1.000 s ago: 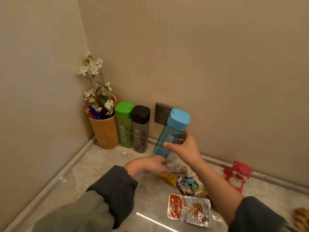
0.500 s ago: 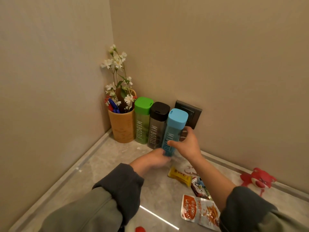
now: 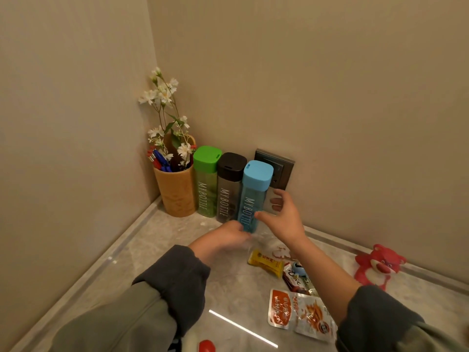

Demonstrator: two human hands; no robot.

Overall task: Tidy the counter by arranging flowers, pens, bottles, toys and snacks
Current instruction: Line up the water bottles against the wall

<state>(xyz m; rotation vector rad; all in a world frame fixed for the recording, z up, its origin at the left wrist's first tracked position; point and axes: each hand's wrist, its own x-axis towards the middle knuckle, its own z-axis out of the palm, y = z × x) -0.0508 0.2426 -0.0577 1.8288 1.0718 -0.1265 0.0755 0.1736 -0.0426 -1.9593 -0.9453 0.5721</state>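
Three bottles stand upright in a row along the back wall, touching side to side. A green bottle [image 3: 206, 181] is just beside the holder [image 3: 176, 194], a black bottle [image 3: 229, 186] is in the middle, and the blue bottle [image 3: 253, 194] is at the right end, in front of a wall socket [image 3: 281, 163]. The row looks deliberate, with the tall things tucked into the corner to free the desk [image 3: 152, 262].

The right hand [image 3: 281, 219] cups the blue bottle's lower half, thumb on the front and fingers [image 3: 280, 194] curved round the far side, seemingly to square it against its neighbour. The left hand [image 3: 225, 236] sits at the bottle's foot, likely steadying it. It is blurred, so whether its fingers pinch the base or merely touch it cannot be told.

The holder gathers the flowers [image 3: 165, 97] and pens [image 3: 160, 158]. Snacks lie loose nearer the person, among them a yellow bar [image 3: 265, 262] and an orange packet [image 3: 297, 311]. A red bear toy [image 3: 378, 265] lies by the wall, well apart.

Each bottle reads "MY BOTTLE" down its side in white. The snack print is too small to read.
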